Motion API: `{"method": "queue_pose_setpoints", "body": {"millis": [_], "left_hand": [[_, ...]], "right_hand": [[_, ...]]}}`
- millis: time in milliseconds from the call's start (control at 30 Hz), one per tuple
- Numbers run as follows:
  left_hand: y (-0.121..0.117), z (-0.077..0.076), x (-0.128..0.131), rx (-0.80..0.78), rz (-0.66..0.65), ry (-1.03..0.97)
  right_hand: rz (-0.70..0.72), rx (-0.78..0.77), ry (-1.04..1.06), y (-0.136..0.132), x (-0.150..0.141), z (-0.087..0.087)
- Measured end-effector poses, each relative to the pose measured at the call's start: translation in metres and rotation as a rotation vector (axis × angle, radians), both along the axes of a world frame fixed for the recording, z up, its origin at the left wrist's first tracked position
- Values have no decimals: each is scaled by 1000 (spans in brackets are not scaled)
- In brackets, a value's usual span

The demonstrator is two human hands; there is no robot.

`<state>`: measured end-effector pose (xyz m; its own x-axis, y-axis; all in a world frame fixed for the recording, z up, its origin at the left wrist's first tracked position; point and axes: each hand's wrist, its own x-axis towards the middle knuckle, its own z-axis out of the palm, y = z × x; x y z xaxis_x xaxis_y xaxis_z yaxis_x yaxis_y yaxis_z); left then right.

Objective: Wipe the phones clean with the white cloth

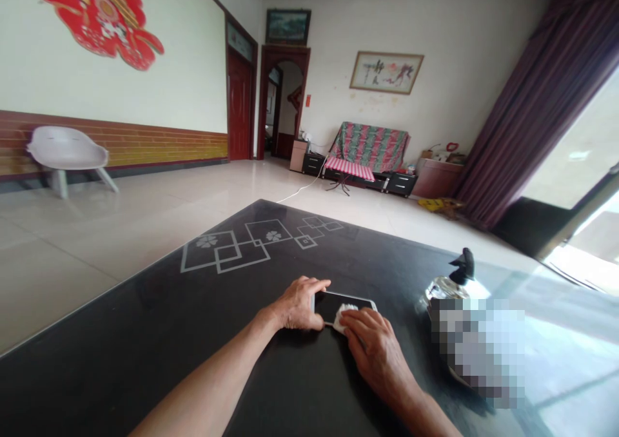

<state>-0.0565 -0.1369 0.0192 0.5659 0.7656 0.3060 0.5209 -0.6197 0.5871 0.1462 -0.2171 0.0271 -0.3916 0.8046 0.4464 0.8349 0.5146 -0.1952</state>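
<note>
A smartphone (333,303) with a dark screen and a pale frame lies on the black table (193,334). My left hand (302,303) grips its left end, thumb on the near edge and fingers along the far edge. Under the fingertips of my right hand (372,337) is a crumpled white tissue (344,314), pressed against the screen toward the phone's right part. Those fingers are bent together over the tissue and hide some of it. To the right stands a clear spray bottle (442,289) with a black trigger head; its lower body is blurred out.
Grey square and flower patterns mark the tabletop's far left. Beyond the table are a white plastic chair (72,150), a small folding table with a striped top (351,168) and black drawers (401,184). A purple curtain (522,102) hangs at right beside bright glass.
</note>
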Motion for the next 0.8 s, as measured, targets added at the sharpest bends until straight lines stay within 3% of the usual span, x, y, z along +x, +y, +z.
{"method": "queue_pose_setpoints", "body": {"millis": [467,800], "left_hand": [[3,-6,1,36,-4,0],[1,-5,-1,34,66,-1]], "right_hand": [[-18,54,97,56,-26,-7],[5,91,159,42,-20,-6]]}}
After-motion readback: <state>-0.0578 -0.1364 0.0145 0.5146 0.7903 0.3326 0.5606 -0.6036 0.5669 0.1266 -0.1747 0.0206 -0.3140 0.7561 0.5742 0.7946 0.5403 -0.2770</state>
